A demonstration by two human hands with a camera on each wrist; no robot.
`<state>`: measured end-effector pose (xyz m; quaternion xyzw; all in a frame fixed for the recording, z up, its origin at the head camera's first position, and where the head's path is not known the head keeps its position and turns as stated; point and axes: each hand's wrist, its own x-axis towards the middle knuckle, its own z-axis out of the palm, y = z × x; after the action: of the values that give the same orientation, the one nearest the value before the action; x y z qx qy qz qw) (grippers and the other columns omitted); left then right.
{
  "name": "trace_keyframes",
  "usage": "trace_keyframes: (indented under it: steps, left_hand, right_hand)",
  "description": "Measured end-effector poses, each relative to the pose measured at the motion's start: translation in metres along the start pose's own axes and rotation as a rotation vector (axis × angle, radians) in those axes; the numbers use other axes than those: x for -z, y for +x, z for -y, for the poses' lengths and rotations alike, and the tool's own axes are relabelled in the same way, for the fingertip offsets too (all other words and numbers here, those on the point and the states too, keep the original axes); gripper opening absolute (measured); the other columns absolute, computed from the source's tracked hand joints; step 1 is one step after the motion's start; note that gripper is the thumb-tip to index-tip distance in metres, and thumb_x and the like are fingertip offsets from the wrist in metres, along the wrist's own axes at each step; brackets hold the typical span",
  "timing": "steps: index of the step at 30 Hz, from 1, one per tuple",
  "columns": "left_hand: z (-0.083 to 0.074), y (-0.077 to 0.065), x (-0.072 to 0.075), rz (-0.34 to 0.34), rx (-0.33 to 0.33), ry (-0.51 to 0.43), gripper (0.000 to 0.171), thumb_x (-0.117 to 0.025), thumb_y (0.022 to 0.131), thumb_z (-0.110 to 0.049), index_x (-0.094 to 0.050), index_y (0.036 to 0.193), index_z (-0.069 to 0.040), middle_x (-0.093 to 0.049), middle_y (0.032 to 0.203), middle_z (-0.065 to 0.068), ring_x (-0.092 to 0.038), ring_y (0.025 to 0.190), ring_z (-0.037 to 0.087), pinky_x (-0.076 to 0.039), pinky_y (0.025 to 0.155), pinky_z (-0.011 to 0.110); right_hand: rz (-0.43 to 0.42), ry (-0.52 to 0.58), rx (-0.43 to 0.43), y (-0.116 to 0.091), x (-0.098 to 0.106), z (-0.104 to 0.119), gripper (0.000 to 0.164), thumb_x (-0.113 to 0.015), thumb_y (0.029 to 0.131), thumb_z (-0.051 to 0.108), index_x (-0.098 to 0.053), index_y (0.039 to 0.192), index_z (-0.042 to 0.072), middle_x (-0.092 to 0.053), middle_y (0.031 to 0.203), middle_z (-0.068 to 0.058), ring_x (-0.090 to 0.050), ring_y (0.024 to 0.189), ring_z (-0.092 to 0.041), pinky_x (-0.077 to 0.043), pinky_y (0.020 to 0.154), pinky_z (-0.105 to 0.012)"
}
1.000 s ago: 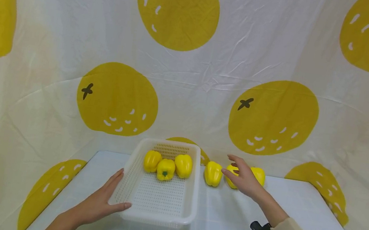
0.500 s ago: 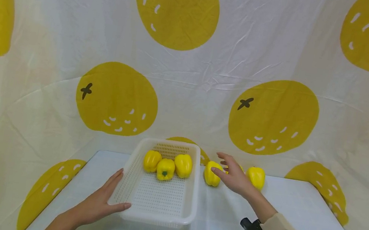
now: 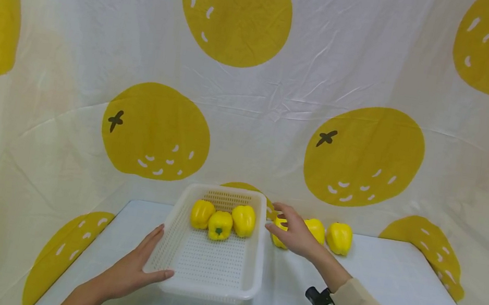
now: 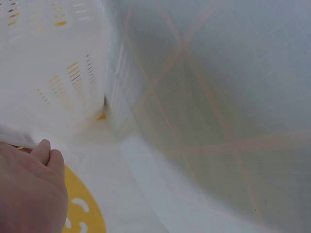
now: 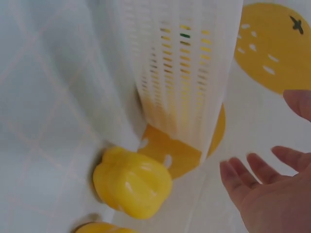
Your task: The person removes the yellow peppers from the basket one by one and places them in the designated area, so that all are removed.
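Note:
A white perforated basket (image 3: 208, 268) stands on the table, with three yellow bell peppers (image 3: 220, 226) grouped at its far end. Against the basket's left rim rests my left hand (image 3: 132, 267), thumb over the edge and fingers extended along the outside. Over on the right, my right hand (image 3: 296, 231) hovers above the nearest loose bell pepper (image 5: 133, 182), beside the basket's right wall. Its fingers are spread and slightly bent, and nothing is between them. In the head view this hand partly covers that pepper; the right wrist view shows a gap between them.
Two more yellow bell peppers (image 3: 338, 239) lie to the right, in a row with the first. A pale checked cloth covers the table (image 3: 374, 298). Behind it hangs a white curtain (image 3: 256, 138) printed with large yellow fruit. A black wrist strap mount (image 3: 318, 298) juts from the right sleeve.
My right hand has moved left, from over the middle loose pepper to over the one beside the basket. The left hand, basket and peppers stay in place.

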<state>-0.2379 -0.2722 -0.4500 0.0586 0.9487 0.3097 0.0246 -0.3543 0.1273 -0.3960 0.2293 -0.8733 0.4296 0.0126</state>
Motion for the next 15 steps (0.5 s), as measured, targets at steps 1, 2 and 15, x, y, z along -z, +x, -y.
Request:
trace_keyframes:
  steps: [1,2,15]
  left_hand:
    - [0.000,0.000,0.000,0.000,-0.001,0.000,0.116,-0.069,0.087,-0.067,-0.002,0.166,-0.015,0.002,0.173,0.010,-0.015,0.155,0.043,-0.022,0.116,0.071]
    - [0.000,0.000,0.000,-0.002,-0.003,0.001,0.116,-0.069,0.087,-0.066,-0.003,0.166,-0.014,0.001,0.173,0.010,-0.016,0.155,0.043,-0.022,0.116,0.071]
    - [0.003,0.002,-0.002,-0.013,-0.012,0.001,0.116,-0.070,0.086,-0.066,-0.003,0.166,-0.015,0.001,0.173,0.010,-0.017,0.154,0.042,-0.023,0.115,0.071]
  right_hand:
    - [0.006,0.001,0.009,0.001,-0.002,0.001,0.065,-0.069,0.098,0.025,-0.040,0.154,0.006,-0.045,0.154,-0.019,-0.048,0.137,-0.040,-0.043,0.110,-0.057]
    - [0.012,-0.005,0.026,0.002,-0.004,0.002,0.065,-0.069,0.098,0.025,-0.041,0.153,0.005,-0.046,0.153,-0.020,-0.049,0.136,-0.040,-0.044,0.110,-0.057]
    - [0.053,-0.042,0.064,0.014,-0.029,0.014,0.063,-0.071,0.097,0.023,-0.044,0.152,0.006,-0.046,0.153,-0.016,-0.052,0.132,-0.038,-0.049,0.105,-0.053]
